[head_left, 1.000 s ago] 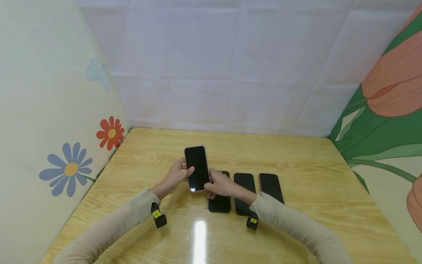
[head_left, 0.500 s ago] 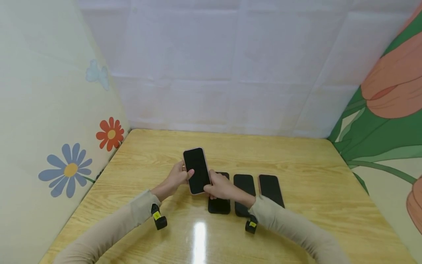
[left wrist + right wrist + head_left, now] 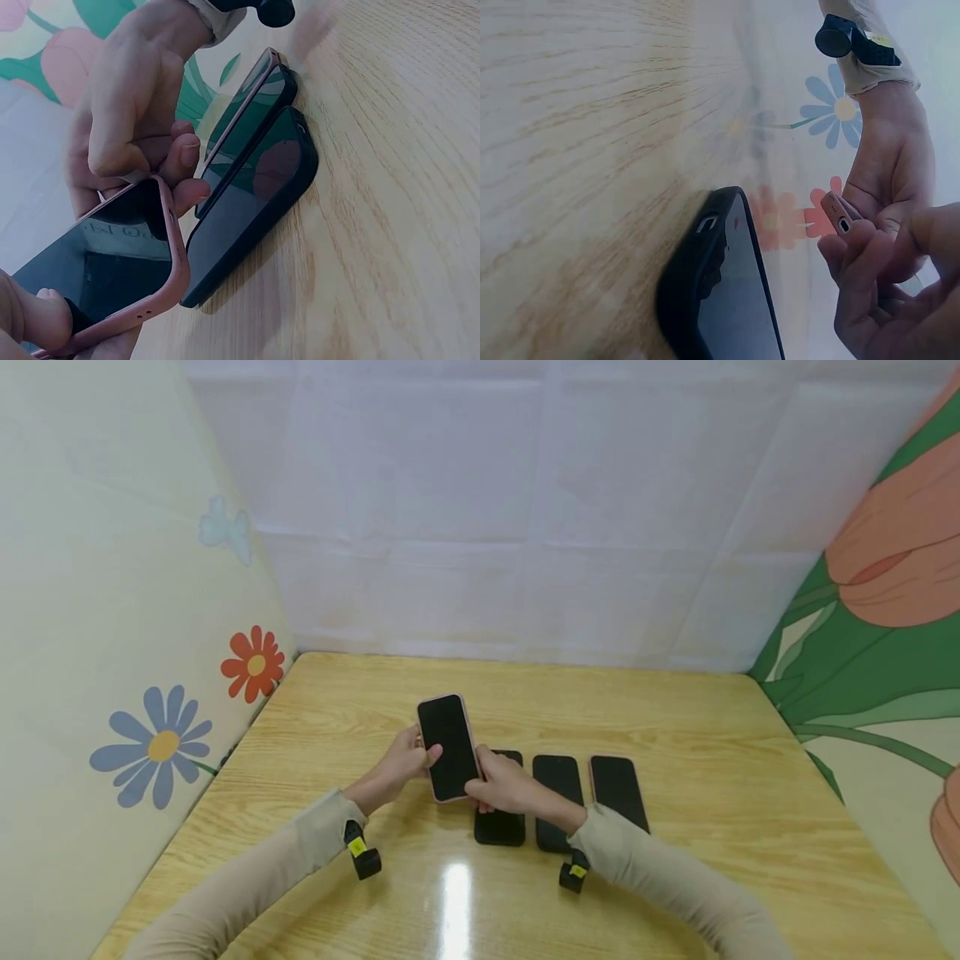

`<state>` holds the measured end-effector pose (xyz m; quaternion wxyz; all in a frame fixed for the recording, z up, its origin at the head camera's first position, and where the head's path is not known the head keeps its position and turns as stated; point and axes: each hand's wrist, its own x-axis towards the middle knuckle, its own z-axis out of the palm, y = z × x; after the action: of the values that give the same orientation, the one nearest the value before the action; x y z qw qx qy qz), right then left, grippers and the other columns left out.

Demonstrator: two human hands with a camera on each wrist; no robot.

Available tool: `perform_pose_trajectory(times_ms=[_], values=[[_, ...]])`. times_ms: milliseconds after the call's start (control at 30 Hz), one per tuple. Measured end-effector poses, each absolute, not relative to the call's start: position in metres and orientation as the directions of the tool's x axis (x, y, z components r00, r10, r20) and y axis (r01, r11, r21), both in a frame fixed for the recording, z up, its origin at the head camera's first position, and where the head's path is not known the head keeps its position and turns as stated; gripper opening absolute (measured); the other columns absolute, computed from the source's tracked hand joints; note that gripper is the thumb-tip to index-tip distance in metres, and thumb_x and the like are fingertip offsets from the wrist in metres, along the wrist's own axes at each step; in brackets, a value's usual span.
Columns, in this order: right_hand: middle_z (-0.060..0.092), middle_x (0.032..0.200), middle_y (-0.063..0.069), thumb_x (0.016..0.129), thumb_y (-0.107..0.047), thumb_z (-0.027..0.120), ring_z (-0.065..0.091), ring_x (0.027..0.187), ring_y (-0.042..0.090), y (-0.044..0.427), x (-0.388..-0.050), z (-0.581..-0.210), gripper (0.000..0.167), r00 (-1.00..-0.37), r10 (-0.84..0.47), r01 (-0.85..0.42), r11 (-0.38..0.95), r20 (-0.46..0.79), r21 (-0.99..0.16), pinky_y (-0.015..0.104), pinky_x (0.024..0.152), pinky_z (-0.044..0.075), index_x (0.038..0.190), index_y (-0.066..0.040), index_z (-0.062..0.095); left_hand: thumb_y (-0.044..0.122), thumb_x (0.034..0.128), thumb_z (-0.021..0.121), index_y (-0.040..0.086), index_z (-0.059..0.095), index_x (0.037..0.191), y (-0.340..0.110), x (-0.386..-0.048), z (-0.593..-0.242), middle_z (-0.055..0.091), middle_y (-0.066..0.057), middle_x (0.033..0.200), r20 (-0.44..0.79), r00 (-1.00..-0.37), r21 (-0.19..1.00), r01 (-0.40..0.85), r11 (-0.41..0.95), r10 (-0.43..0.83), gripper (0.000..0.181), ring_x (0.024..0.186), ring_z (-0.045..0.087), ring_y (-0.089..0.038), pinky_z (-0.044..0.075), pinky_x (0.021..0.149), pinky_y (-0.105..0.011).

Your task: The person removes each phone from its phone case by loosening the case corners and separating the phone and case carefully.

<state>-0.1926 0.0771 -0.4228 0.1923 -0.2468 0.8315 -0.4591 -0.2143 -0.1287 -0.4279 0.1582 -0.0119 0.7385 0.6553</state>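
Observation:
A smartphone in a pink case (image 3: 447,747), its screen dark, is held above the table in both hands. My left hand (image 3: 393,764) grips its left side, the thumb lying over the screen. At the lower right corner my right hand (image 3: 506,781) pinches it, thumb in front. The left wrist view shows the right hand's curled fingers (image 3: 187,154) against the phone's corner. Beneath the right hand lies a black-cased phone (image 3: 500,828), partly covered. To its right lie a second black phone (image 3: 557,775) and a pink-edged phone (image 3: 615,785), the latter partly hidden by the right sleeve.
The phones lie in a row on a wood-grain table (image 3: 360,693). A white cloth backdrop (image 3: 480,527) rises behind it. Flower-printed panels stand at the left (image 3: 135,610) and right (image 3: 877,693). Each wrist carries a black camera, such as the left one (image 3: 367,862).
The held phone has dipped slightly, and the bright glare near its bottom edge is gone. Both hands keep their hold, nearly still. The phones on the table have not moved.

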Motion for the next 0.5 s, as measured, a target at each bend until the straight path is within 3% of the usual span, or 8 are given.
perform_pose_trajectory(times_ms=[267,500], values=[[0.066,0.078,0.018,0.093,-0.002,0.054,0.063,0.058,0.023,0.0782,-0.1931,-0.4221,0.021,-0.792,-0.602,-0.217,0.431,-0.100,-0.876,0.043,0.056,0.056,0.113,0.001,0.048,-0.005,0.1002,0.046,-0.010,0.035,0.142,-0.1301,-0.2129,-0.4254,0.061,-0.029,0.123,-0.251,-0.938,0.967,-0.233,0.099,0.241,0.044,0.105,0.065,-0.032,0.055,0.087,-0.047],[0.066,0.080,0.020,0.095,-0.001,0.052,0.061,0.056,0.018,0.0799,-0.1959,-0.4202,0.020,-0.770,-0.626,-0.193,0.407,-0.119,-0.893,0.045,0.057,0.056,0.113,0.002,0.048,-0.005,0.1007,0.046,-0.010,0.034,0.143,-0.1303,-0.2123,-0.4237,0.060,-0.030,0.124,-0.257,-0.933,0.966,-0.242,0.091,0.253,0.044,0.107,0.064,-0.032,0.054,0.089,-0.049]])
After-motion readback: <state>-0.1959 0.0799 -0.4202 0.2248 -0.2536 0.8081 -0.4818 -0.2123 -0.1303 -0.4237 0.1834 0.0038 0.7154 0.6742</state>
